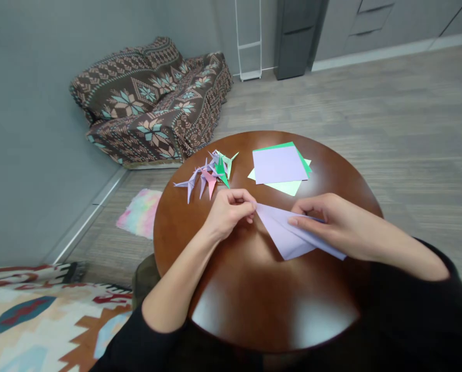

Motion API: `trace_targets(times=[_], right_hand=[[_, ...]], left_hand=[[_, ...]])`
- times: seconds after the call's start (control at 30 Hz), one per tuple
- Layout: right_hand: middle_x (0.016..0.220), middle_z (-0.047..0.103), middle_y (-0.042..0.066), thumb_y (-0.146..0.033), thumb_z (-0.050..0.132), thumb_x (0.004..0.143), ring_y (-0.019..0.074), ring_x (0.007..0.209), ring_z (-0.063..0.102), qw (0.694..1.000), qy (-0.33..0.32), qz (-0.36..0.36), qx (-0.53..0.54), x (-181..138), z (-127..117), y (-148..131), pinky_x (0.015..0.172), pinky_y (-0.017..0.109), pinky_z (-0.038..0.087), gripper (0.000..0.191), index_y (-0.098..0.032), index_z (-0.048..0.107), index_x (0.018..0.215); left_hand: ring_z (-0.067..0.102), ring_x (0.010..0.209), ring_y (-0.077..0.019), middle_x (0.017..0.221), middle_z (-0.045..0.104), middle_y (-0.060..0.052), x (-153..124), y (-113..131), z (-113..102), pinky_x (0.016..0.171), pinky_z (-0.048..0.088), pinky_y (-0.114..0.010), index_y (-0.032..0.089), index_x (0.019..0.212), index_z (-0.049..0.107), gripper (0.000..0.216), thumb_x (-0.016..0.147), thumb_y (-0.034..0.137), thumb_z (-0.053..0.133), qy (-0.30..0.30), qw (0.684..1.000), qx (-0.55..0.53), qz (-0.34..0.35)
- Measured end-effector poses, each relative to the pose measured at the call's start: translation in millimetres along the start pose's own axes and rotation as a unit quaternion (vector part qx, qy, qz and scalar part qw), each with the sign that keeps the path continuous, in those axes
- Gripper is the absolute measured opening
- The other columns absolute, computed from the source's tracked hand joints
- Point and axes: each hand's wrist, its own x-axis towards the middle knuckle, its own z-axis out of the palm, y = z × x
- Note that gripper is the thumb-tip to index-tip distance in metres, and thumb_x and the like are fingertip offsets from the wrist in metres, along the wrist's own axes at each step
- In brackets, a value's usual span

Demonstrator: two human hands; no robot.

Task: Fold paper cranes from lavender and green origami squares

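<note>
A lavender sheet of origami paper (pixel 289 237), partly folded, is held between both hands just above the round brown table (pixel 250 299). My left hand (pixel 234 211) pinches its pointed left corner between thumb and fingers. On the right side, my right hand (pixel 327 222) grips the paper with the thumb on top; most of its fingers are hidden behind the hand and the fold. Beyond my left hand lies a cluster of folded paper cranes (pixel 209 178) in lavender, pink, green and pale green.
A stack of square paper (pixel 279 164), lavender over green and pale green, lies at the table's far side. A sofa with a patterned cover (pixel 157 108) stands beyond to the left. A fluffy pastel mat (pixel 140 213) is on the floor, and a patterned cloth (pixel 52 325) fills the lower left.
</note>
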Motion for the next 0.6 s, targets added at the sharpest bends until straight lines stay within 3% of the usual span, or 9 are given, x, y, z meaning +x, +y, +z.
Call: trace_targets(times=[0.17, 0.27, 0.37, 0.43, 0.6], right_hand=[[0.066, 0.06, 0.0, -0.037, 0.055, 0.094, 0.0152, 0.061, 0.052, 1.0, -0.005, 0.001, 0.006, -2, -4, 2, 0.055, 0.027, 0.036, 0.028, -0.019, 0.063, 0.075], [0.067, 0.061, 0.001, -0.039, 0.055, 0.094, 0.0155, 0.061, 0.052, 1.0, 0.0, 0.003, 0.023, -5, -6, 2, 0.054, 0.027, 0.037, 0.029, -0.019, 0.065, 0.077], [0.067, 0.061, 0.0, -0.041, 0.055, 0.095, 0.015, 0.06, 0.051, 0.999, 0.016, 0.006, 0.033, -6, -7, 0, 0.053, 0.026, 0.036, 0.03, -0.019, 0.065, 0.077], [0.066, 0.061, 0.0, -0.039, 0.056, 0.095, 0.0146, 0.06, 0.051, 0.999, 0.025, 0.003, 0.034, -5, -7, -2, 0.053, 0.026, 0.036, 0.029, -0.019, 0.066, 0.077], [0.065, 0.063, 0.0, -0.034, 0.057, 0.093, 0.0138, 0.058, 0.053, 0.999, 0.034, -0.008, 0.022, -2, -2, -8, 0.053, 0.026, 0.035, 0.024, -0.019, 0.066, 0.077]], left_hand=[[0.051, 0.046, -0.0075, 0.053, 0.059, 0.001, 3, 4, -5, 0.046, 0.04, -0.019, 0.013, 0.061, 0.067, 0.009, 0.065, 0.019, 0.073, 0.055, 0.997, -0.05, 0.011], [0.052, 0.052, -0.0083, 0.057, 0.058, 0.0, 3, 8, -6, 0.046, 0.041, -0.019, 0.012, 0.062, 0.067, 0.019, 0.071, 0.029, 0.073, 0.073, 0.991, -0.11, 0.004], [0.055, 0.056, -0.0104, 0.064, 0.061, -0.002, 0, 8, -1, 0.048, 0.043, -0.02, 0.012, 0.075, 0.072, 0.029, 0.075, 0.041, 0.076, 0.0, 0.994, -0.104, -0.015], [0.055, 0.055, -0.0099, 0.066, 0.063, -0.001, -3, 6, 4, 0.049, 0.043, -0.021, 0.012, 0.081, 0.073, 0.029, 0.075, 0.04, 0.08, -0.05, 0.997, -0.061, -0.007], [0.055, 0.054, -0.0097, 0.066, 0.064, -0.001, -7, 0, 12, 0.05, 0.042, -0.022, 0.013, 0.076, 0.07, 0.025, 0.074, 0.034, 0.084, -0.097, 0.995, 0.013, 0.016]])
